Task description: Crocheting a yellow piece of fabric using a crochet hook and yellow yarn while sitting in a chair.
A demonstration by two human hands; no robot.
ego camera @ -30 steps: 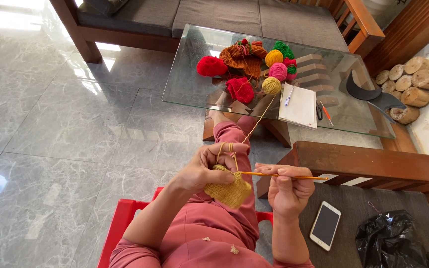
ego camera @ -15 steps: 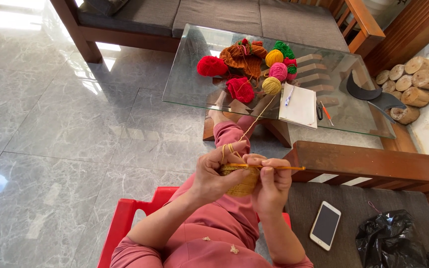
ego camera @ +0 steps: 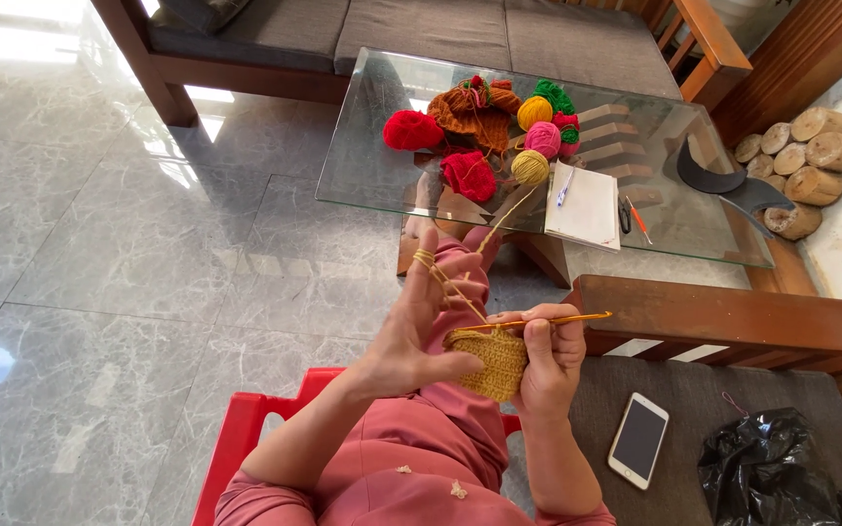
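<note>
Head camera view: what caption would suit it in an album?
Two hands, left and right, crochet a mustard yarn piece with an orange hook.

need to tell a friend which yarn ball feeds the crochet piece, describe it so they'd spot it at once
Start at the glass coffee table and find the cluster of yarn balls. On the cluster's near edge, just left of the white notepad, sits the mustard-yellow ball. Unlike its red, pink and green neighbours, a strand runs from it to the left hand.

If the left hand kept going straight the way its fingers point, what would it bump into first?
The left hand points up and away toward the glass table. It would probably meet the table's near edge first, near the red yarn ball, though depth is hard to judge from this view.
</note>
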